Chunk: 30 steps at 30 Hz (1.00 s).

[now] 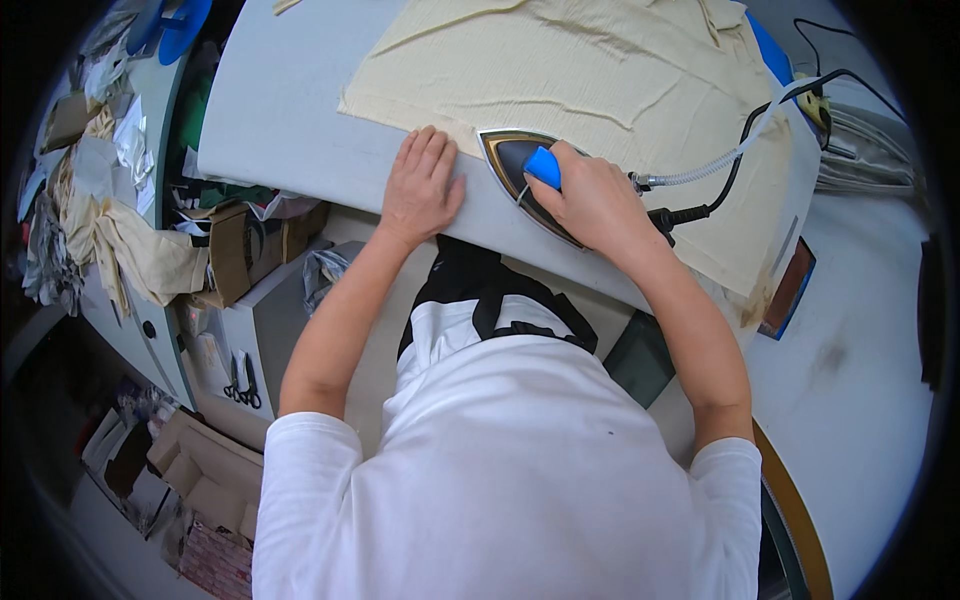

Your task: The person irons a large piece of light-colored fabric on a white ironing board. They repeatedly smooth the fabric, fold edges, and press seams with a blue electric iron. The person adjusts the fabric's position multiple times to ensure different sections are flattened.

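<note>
A wrinkled cream-coloured cloth (555, 82) lies over a pale padded ironing table (277, 127). My right hand (592, 199) is closed round the blue handle of a steam iron (510, 161), which rests partly on the cloth's near edge and partly on the table cover. Left of the iron, my left hand (424, 176) lies palm down at the cloth's near edge, its fingertips touching the fabric and holding nothing. A clear steam hose (697, 174) and a black power cord (690, 215) run from the iron's rear to the upper right. The soleplate is hidden.
To the left, a side table holds heaped cloth (150, 247), beside an open cardboard box (232, 251). Black-handled scissors (251, 386) hang on a cabinet side. A brown, blue-edged block (787, 289) sits by the table's right end, and a grey bag (322, 274) lies below.
</note>
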Available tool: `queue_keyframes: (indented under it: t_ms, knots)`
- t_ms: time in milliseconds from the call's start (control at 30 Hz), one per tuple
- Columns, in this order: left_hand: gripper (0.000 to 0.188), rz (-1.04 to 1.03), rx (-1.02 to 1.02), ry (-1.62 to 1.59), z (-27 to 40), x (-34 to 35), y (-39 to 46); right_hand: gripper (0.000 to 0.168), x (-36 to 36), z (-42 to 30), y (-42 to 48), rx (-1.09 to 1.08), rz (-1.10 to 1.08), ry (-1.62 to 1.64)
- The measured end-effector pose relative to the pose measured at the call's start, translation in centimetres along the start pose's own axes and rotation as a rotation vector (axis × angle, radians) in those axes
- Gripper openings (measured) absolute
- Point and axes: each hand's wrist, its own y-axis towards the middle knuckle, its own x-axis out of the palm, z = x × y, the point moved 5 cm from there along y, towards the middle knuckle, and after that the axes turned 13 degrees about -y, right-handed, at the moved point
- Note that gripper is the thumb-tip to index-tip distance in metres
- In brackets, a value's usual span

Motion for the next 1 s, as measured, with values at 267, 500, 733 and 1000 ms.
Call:
queue_keyframes:
  t_ms: [267,500,733,1000]
  knots:
    - [0.047,-0.128,0.044,-0.086,-1.7,-1.7,-0.3,0.037,-0.9,-2.6,1.3,-0.008,-0.024,0.032]
    - [0.047,-0.141,0.031,-0.097,-3.2,-3.1,0.5,0.037,-0.3,-3.2,2.6,0.067,-0.107,-0.023]
    - [0.049,-0.211,0.06,-0.098,-4.3,-3.5,0.1,0.038,-0.7,-4.6,3.7,0.008,-0.074,0.011]
    - [0.049,-0.209,0.004,-0.051,-7.7,-5.6,0.0,0.037,-0.3,-6.6,5.4,0.035,-0.095,-0.023]
